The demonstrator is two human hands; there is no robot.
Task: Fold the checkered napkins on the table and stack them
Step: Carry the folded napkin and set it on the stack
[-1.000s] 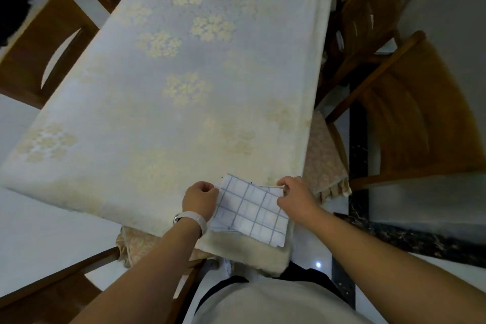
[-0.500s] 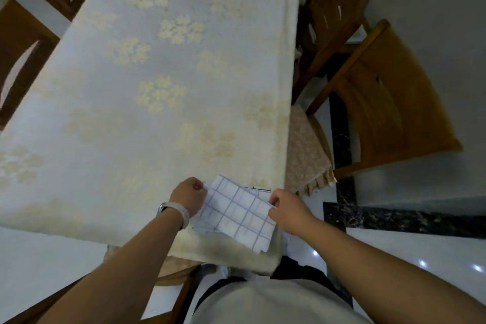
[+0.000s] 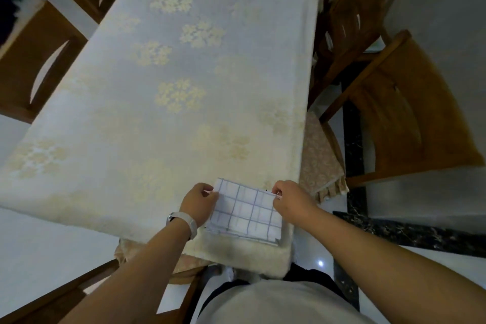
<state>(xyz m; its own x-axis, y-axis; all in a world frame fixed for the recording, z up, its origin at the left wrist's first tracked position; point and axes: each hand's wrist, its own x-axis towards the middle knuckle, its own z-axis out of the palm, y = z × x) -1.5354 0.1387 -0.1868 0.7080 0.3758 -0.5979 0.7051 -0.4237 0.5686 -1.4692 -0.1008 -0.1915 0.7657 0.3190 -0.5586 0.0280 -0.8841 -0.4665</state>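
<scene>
A white napkin with thin blue checks (image 3: 246,210) lies folded at the near right corner of the table (image 3: 163,102), resting on a small stack of other folded napkins whose edges show below it. My left hand (image 3: 198,201), with a white wristband, pinches the napkin's far left corner. My right hand (image 3: 288,198) pinches its far right corner. Both hands hold the top napkin flat on the stack.
The table wears a pale cloth with cream flower motifs; its right edge runs just past my right hand. Wooden chairs (image 3: 394,102) stand close on the right, others (image 3: 39,60) on the left, and one (image 3: 79,294) at the near left.
The napkin was held tilted above the stack; it has come down flat and square onto the stack, both hands still on its far corners.
</scene>
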